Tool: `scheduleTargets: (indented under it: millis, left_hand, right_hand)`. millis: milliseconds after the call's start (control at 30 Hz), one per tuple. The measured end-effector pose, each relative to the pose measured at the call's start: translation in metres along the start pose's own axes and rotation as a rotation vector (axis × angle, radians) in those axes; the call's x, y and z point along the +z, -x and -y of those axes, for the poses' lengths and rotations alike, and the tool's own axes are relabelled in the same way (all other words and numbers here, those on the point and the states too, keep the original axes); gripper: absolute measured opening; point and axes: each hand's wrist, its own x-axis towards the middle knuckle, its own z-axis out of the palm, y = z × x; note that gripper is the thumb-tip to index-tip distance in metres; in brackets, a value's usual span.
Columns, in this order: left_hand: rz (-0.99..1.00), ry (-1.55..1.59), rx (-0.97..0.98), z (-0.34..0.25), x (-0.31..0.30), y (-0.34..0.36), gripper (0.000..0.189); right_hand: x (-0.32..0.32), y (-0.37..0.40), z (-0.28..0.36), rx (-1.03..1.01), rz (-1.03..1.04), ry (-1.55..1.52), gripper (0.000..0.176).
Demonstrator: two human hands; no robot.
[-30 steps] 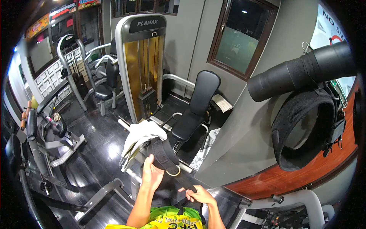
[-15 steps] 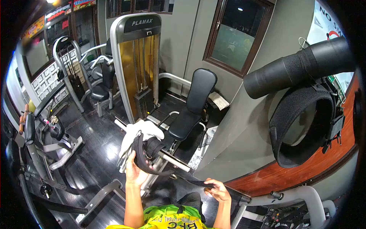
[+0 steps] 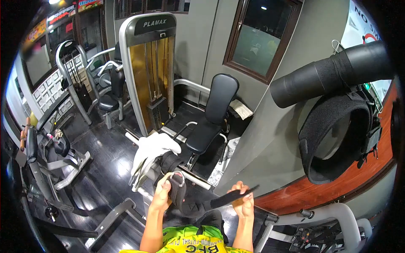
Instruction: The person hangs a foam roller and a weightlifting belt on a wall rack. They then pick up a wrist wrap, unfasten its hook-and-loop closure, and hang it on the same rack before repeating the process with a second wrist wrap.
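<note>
A black strap (image 3: 192,207) with a metal ring hangs between my two hands, low in the view. My left hand (image 3: 162,194) is closed on its ring end, where the strap forms a loop. The other end lies in my right hand (image 3: 243,202), pinched between thumb and fingers, with the tip sticking out to the upper right. Just beyond my left hand, a white towel (image 3: 154,149) is draped over a machine bar, and a black rolled wrap or pad (image 3: 171,162) sits beside it.
A weight-stack machine (image 3: 147,76) with a black seat (image 3: 202,137) stands ahead. At right, a black padded roller (image 3: 329,76) and a black belt (image 3: 320,139) hang by the wall. Other gym machines (image 3: 63,143) stand at left; a grey frame (image 3: 333,217) is at lower right.
My left hand has moved lower and slightly right, away from the towel, and the metal ring now shows. My right hand has risen, with the strap's end now above its fingers.
</note>
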Motion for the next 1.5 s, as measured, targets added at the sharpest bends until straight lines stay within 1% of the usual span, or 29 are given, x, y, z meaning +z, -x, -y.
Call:
scheduleTargets:
  millis: [33, 67, 100, 133, 167, 200, 233, 267, 333, 400, 467, 533, 733, 800, 833, 900, 1000, 1067, 1133, 1200, 1233, 1267, 1300, 1333, 1367, 1400, 1433, 1467, 1500]
  left_hand:
    - [-0.022, -0.117, 0.010, 0.004, 0.000, 0.000, 0.047]
    - [-0.045, -0.234, 0.019, 0.006, 0.001, 0.000, 0.046]
    - [-0.053, -0.267, -0.012, 0.008, 0.001, 0.003, 0.036]
    - [-0.071, -0.386, 0.061, 0.008, 0.011, 0.001, 0.042]
    - [-0.010, -0.398, 0.028, 0.009, 0.006, 0.003, 0.034]
    - [0.050, -0.411, -0.006, 0.006, 0.005, 0.005, 0.027]
    - [-0.005, -0.483, 0.077, 0.006, 0.021, 0.004, 0.027]
    - [0.091, -0.513, 0.037, 0.006, 0.014, 0.004, 0.019]
    - [0.148, -0.581, 0.016, 0.005, 0.011, -0.005, 0.019]
    - [0.169, -0.637, 0.021, 0.001, 0.018, -0.007, 0.019]
    - [0.189, -0.691, 0.025, -0.002, 0.028, -0.008, 0.019]
    - [0.161, -0.750, 0.060, -0.004, 0.038, -0.010, 0.021]
    - [0.213, -0.733, 0.041, -0.007, 0.049, -0.011, 0.019]
    - [0.222, -0.660, -0.002, -0.008, 0.051, -0.011, 0.021]
    - [0.219, -0.666, -0.032, -0.007, 0.050, -0.011, 0.017]
    - [0.226, -0.662, -0.054, -0.007, 0.048, -0.010, 0.015]
    - [0.196, -0.657, -0.090, -0.004, 0.047, -0.010, 0.010]
    - [0.257, -0.720, -0.029, -0.001, 0.045, -0.010, 0.010]
    - [0.258, -0.740, -0.056, 0.002, 0.046, -0.009, 0.009]
    - [0.258, -0.760, -0.080, 0.005, 0.046, -0.008, 0.009]
    - [0.212, -0.733, -0.080, 0.008, 0.047, -0.009, 0.009]
    - [0.166, -0.706, -0.079, 0.010, 0.048, -0.009, 0.010]
    - [0.164, -0.705, -0.075, 0.012, 0.051, -0.010, 0.010]
    - [0.120, -0.718, -0.020, 0.013, 0.053, -0.011, 0.010]
    - [0.076, -0.730, 0.035, 0.014, 0.056, -0.011, 0.011]
    - [0.074, -0.730, 0.037, 0.015, 0.057, -0.011, 0.011]
    - [0.041, -0.766, 0.054, 0.016, 0.057, -0.011, 0.011]
    - [0.007, -0.803, 0.070, 0.018, 0.057, -0.010, 0.011]
    - [0.005, -0.805, 0.071, 0.021, 0.057, -0.010, 0.011]
  right_hand:
    - [0.006, -0.005, -0.001, -0.021, 0.013, 0.147, 0.032]
    - [0.015, -0.010, 0.001, -0.020, 0.013, 0.146, 0.032]
    - [0.026, -0.014, 0.005, 0.037, 0.059, 0.203, 0.033]
    - [0.035, -0.016, 0.008, 0.094, 0.104, 0.259, 0.035]
    - [0.042, -0.018, 0.007, 0.076, 0.159, 0.360, 0.038]
    - [0.048, -0.018, 0.010, 0.077, 0.158, 0.360, 0.038]
    - [0.053, -0.016, 0.013, 0.208, 0.181, 0.381, 0.038]
    - [0.056, -0.014, 0.013, 0.341, 0.202, 0.400, 0.039]
    - [0.052, -0.020, 0.009, 0.348, 0.231, 0.419, 0.037]
    - [0.058, -0.023, 0.017, 0.416, 0.179, 0.570, 0.033]
    - [0.061, -0.027, 0.016, 0.390, 0.185, 0.543, 0.031]
    - [0.062, -0.028, 0.015, 0.364, 0.190, 0.515, 0.029]
    - [0.070, -0.034, 0.020, 0.444, 0.220, 0.430, 0.024]
    - [0.070, -0.034, 0.022, 0.536, 0.265, 0.343, 0.021]
    - [0.071, -0.035, 0.022, 0.530, 0.255, 0.345, 0.021]
    - [0.074, -0.036, 0.023, 0.585, 0.261, 0.351, 0.019]
    - [0.062, -0.035, 0.019, 0.554, 0.294, 0.457, 0.017]
    - [0.067, -0.035, 0.022, 0.549, 0.287, 0.445, 0.018]
    - [0.068, -0.033, 0.025, 0.544, 0.277, 0.435, 0.018]
    - [0.067, -0.030, 0.024, 0.430, 0.309, 0.456, 0.015]
    - [0.067, -0.029, 0.020, 0.431, 0.312, 0.458, 0.015]
    - [0.066, -0.027, 0.011, 0.315, 0.237, 0.459, 0.015]
    - [0.066, -0.025, 0.005, 0.201, 0.163, 0.458, 0.014]
    - [0.067, -0.024, 0.002, 0.202, 0.166, 0.459, 0.014]
    - [0.067, -0.023, 0.000, 0.137, 0.143, 0.576, 0.017]
    - [0.068, -0.023, -0.002, 0.070, 0.119, 0.691, 0.020]
    - [0.072, -0.023, -0.003, 0.050, 0.074, 0.651, 0.033]
    - [0.078, -0.024, 0.001, 0.051, 0.076, 0.649, 0.033]
    - [0.089, -0.027, 0.008, -0.071, 0.090, 0.976, 0.037]
